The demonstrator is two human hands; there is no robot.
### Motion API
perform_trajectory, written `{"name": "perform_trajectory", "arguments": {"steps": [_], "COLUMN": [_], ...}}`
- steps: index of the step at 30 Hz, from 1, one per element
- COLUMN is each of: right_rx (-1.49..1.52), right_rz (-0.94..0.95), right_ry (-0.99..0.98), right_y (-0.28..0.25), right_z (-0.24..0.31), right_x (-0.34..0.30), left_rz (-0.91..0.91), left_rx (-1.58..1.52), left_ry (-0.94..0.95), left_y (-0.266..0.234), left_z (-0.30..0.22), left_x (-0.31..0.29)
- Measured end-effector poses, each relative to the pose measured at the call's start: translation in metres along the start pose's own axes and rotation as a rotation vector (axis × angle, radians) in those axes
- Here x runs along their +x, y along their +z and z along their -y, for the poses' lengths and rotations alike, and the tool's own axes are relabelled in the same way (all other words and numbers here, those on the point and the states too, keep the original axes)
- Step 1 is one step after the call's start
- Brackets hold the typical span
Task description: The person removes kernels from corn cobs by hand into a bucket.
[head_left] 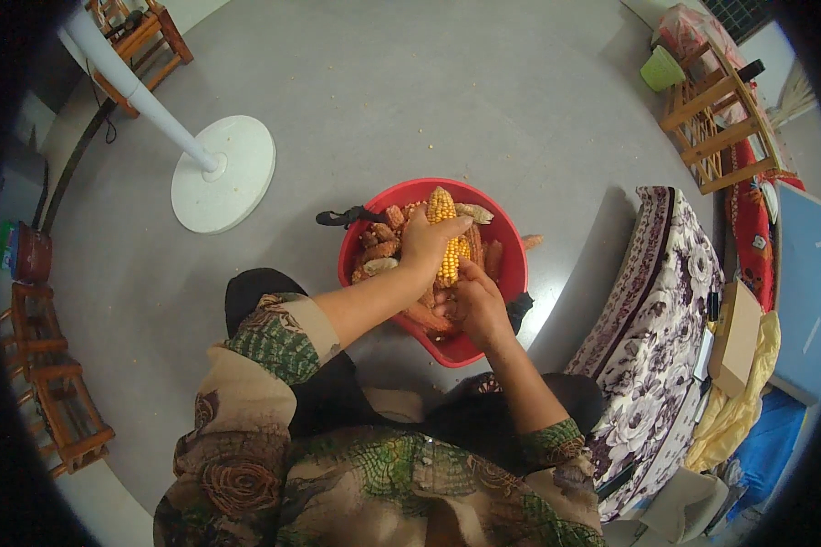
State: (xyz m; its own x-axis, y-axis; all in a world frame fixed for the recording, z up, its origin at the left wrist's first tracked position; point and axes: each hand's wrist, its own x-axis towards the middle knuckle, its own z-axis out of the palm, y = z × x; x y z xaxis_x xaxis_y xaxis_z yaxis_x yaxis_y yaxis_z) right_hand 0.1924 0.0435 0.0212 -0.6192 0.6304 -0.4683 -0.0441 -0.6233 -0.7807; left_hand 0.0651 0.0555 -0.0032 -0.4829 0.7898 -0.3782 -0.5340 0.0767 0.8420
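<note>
Gripping the yellow corn cob [447, 239] mid-length, the left hand [426, 244] holds its long axis pointing away over the red basin [513, 273], right hand [477, 305] fingers curled against its near end.

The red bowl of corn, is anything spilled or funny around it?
Yes. One corn cob lies on the floor just outside the red bowl, at its right rim, while the other cobs sit inside. Tiny specks dot the floor nearby.

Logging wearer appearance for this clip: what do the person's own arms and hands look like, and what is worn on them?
Both hands, left hand and right hand, are bare: no gloves, and no rings or watch that I can make out. The forearms are uncovered. Short loose sleeves end near the elbows, patterned in green, tan and brown with rose-like motifs.
</note>
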Motion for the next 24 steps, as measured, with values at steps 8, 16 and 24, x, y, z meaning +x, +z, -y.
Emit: {"name": "perform_trajectory", "arguments": {"steps": [8, 16, 24], "right_rx": [-0.504, -0.344, -0.335], "right_rz": [0.023, -0.118, 0.032], "right_ry": [-0.233, -0.148, -0.141], "right_y": [-0.008, -0.015, -0.018], "right_z": [-0.018, -0.029, -0.012], "right_x": [0.009, 0.016, 0.012], "left_rz": [-0.041, 0.073, 0.1], "left_rx": [0.316, 0.165, -0.033], "left_ry": [0.162, 0.079, -0.009], "left_y": [-0.003, 0.002, -0.002], "left_z": [0.005, 0.001, -0.003], "left_x": [-0.008, -0.011, -0.004]}}
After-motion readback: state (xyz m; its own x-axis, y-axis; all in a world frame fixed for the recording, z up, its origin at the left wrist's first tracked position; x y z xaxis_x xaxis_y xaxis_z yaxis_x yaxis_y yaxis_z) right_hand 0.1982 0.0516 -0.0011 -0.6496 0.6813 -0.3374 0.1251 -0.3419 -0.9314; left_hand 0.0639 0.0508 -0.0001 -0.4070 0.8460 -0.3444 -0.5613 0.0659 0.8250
